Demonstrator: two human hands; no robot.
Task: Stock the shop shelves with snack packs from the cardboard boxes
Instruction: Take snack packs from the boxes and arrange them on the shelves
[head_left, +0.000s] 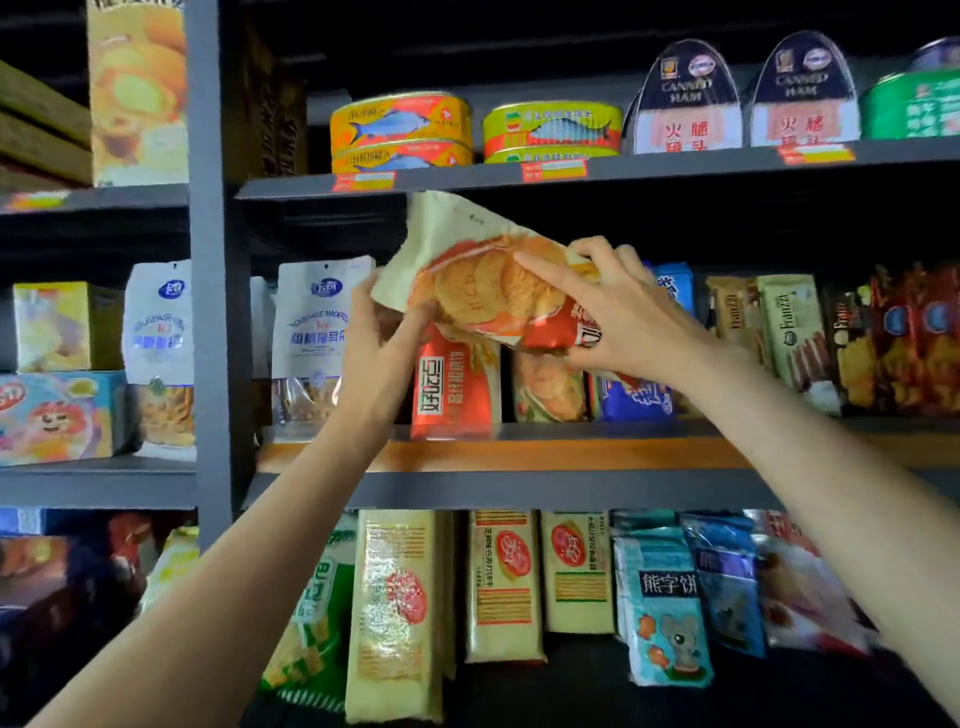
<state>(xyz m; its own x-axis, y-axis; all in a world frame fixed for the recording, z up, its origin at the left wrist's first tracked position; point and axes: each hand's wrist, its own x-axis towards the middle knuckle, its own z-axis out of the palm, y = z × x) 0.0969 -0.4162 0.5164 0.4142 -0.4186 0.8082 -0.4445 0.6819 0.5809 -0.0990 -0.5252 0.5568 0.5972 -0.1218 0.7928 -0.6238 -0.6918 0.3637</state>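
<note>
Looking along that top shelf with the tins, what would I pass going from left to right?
Orange fish tins, stacked → yellow-green fish tins, stacked → first canned ham tin → second canned ham tin → green tin at the right edge, partly cut off.

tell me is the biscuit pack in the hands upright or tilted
Tilted. The biscuit pack slants, its top corner up-left, held by the left hand and right hand above upright packs on the shelf.

biscuit pack (493, 283) | cream-orange | tilted | held before middle shelf (519, 488)
</note>
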